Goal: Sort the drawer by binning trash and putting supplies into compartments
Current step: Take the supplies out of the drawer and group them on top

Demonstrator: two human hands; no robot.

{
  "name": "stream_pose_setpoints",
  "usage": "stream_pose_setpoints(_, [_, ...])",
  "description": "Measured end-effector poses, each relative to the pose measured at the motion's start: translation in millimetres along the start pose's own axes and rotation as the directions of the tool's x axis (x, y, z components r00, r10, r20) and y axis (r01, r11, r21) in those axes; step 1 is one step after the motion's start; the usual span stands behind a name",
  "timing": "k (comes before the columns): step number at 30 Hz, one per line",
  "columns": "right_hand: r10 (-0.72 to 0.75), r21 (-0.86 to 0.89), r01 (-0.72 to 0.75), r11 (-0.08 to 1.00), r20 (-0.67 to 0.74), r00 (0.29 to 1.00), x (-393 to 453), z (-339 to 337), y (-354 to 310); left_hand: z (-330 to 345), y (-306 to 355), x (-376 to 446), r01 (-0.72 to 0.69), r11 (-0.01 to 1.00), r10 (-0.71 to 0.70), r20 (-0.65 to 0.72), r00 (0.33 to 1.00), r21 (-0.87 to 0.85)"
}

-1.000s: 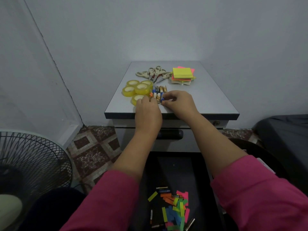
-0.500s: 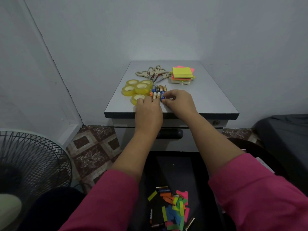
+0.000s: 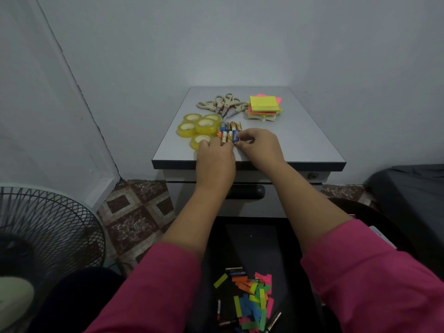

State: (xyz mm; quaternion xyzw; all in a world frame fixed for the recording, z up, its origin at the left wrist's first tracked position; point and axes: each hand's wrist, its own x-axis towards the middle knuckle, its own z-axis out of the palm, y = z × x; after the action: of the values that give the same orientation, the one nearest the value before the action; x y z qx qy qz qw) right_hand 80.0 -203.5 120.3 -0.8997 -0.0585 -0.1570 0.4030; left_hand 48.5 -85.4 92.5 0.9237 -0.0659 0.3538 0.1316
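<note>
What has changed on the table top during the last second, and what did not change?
Almost nothing moved. Both hands stay at the batteries: the left hand touches their left end, and the right hand keeps pinching the right end of the near row. The tape rolls, scissors, sticky notes and paper strips below lie as before.

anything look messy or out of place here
Yes: loose batteries lie mixed among coloured paper strips in the open black drawer, while the grey cabinet top holds neat groups.

no legible text, battery [image 3: 230,137] labels on the cabinet top [image 3: 300,140] too small and blurred
</note>
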Motion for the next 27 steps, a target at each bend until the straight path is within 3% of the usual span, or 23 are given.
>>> stream_pose_setpoints(5, [-0.031, 0.020, 0.032, 0.999, -0.046, 0.998, -7.0, -0.6, 2.1, 2.5, -6.7, -7.2, -0.087, 0.987, 0.075, -0.095, 0.993, -0.136])
stream_pose_setpoints(8, [-0.123, 0.029, 0.127, 0.992, -0.101, 0.987, -20.2, -1.4, 3.0, -0.6, -6.1, -20.4, -0.175, 0.964, 0.139, -0.182, 0.973, -0.200])
stream_pose_setpoints(11, [-0.370, -0.088, 0.361, 0.928, -0.309, 0.876, -52.2, 4.2, 16.3, -2.3, -3.1, -45.8, -0.244, 0.947, 0.185, -0.268, 0.946, -0.208])
stream_pose_setpoints(13, [-0.461, -0.214, 0.410, 0.887, -0.357, 0.812, -78.5, 13.3, 38.3, 1.5, -4.4, -66.5, -0.246, 0.940, 0.190, -0.236, 0.953, -0.235])
stream_pose_setpoints(16, [-0.432, -0.281, 0.366, 0.887, -0.228, 0.872, -117.3, 30.8, 80.5, 18.0, -13.9, -101.1, -0.217, 0.952, 0.213, -0.042, 0.976, -0.218])
stream_pose_setpoints(19, [-0.268, -0.328, 0.253, 0.910, 0.000, 0.963, -156.5, 48.9, 121.9, 40.3, -28.9, -137.4, -0.131, 0.977, 0.179, 0.300, 0.937, -0.171])
stream_pose_setpoints(21, [-0.137, -0.383, 0.204, 0.901, 0.196, 0.971, -178.1, 55.4, 141.6, 53.4, -38.8, -159.9, -0.072, 0.988, 0.135, 0.541, 0.830, -0.136])
stream_pose_setpoints(23, [-0.003, -0.470, 0.198, 0.860, 0.384, 0.923, -192.0, 60.1, 152.2, 64.1, -45.9, -180.1, -0.080, 0.993, 0.117, 0.717, 0.687, -0.085])
stream_pose_setpoints(25, [0.092, -0.530, 0.230, 0.817, 0.512, 0.854, -198.2, 65.7, 156.5, 71.6, -48.6, -195.9, -0.107, 0.993, 0.109, 0.813, 0.572, -0.058])
stream_pose_setpoints(27, [0.153, -0.569, 0.252, 0.783, 0.568, 0.809, -201.7, 71.4, 156.2, 78.4, -48.7, -207.4, -0.087, 0.995, 0.087, 0.850, 0.520, -0.049])
